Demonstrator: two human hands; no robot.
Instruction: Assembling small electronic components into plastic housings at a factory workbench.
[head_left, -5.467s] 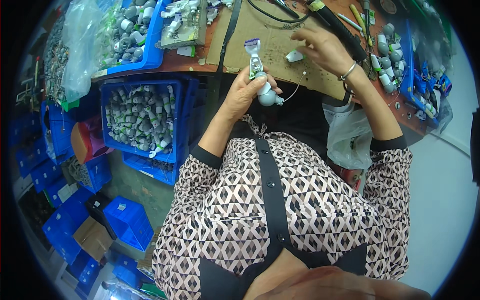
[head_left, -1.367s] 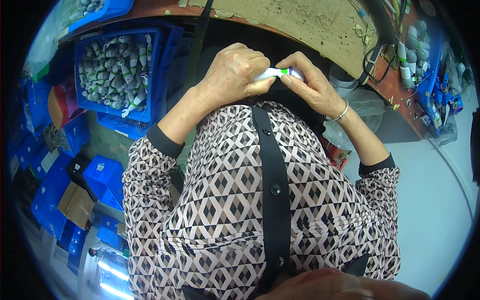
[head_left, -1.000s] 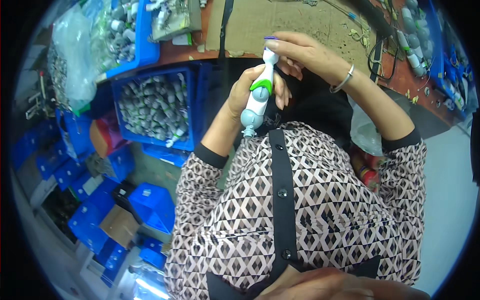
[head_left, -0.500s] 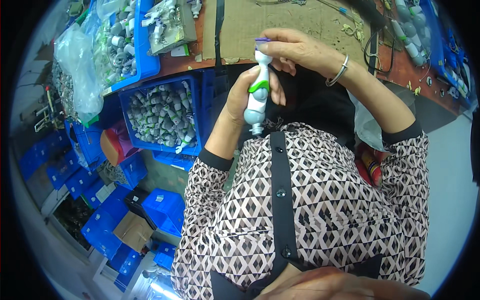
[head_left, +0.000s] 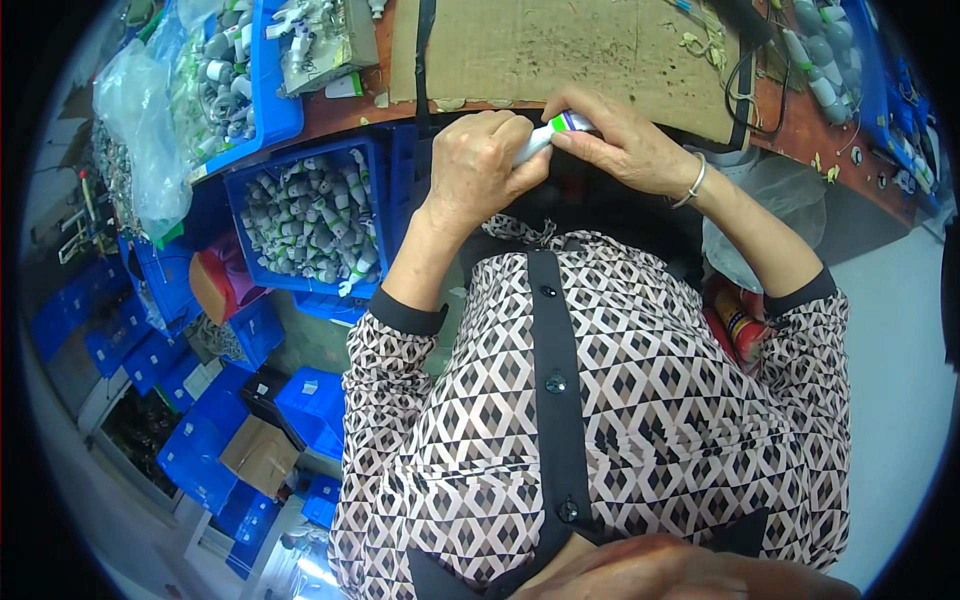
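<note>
A slim white plastic piece (head_left: pixel 535 144) with a green and purple end lies tilted between my hands, just off the near edge of the bench. My left hand (head_left: pixel 480 158) is wrapped round its lower part, back of the hand up, so most of the piece is hidden. Thumb and fingers of my right hand (head_left: pixel 622 148) pinch the green and purple end. A silver bangle (head_left: pixel 693 182) circles my right wrist.
Below the bench at left stands a blue bin (head_left: pixel 376 180) full of grey, white and green pieces. A cardboard sheet (head_left: pixel 570 60) covers the wooden bench top (head_left: pixel 850 180). Blue trays (head_left: pixel 272 105) of similar parts flank it, with a clear plastic bag (head_left: pixel 140 130) at far left.
The piece has gone from nearly upright to slanting up to the right. My left hand has turned over and covers its grey, rounded part; my right hand has moved slightly down and right.
</note>
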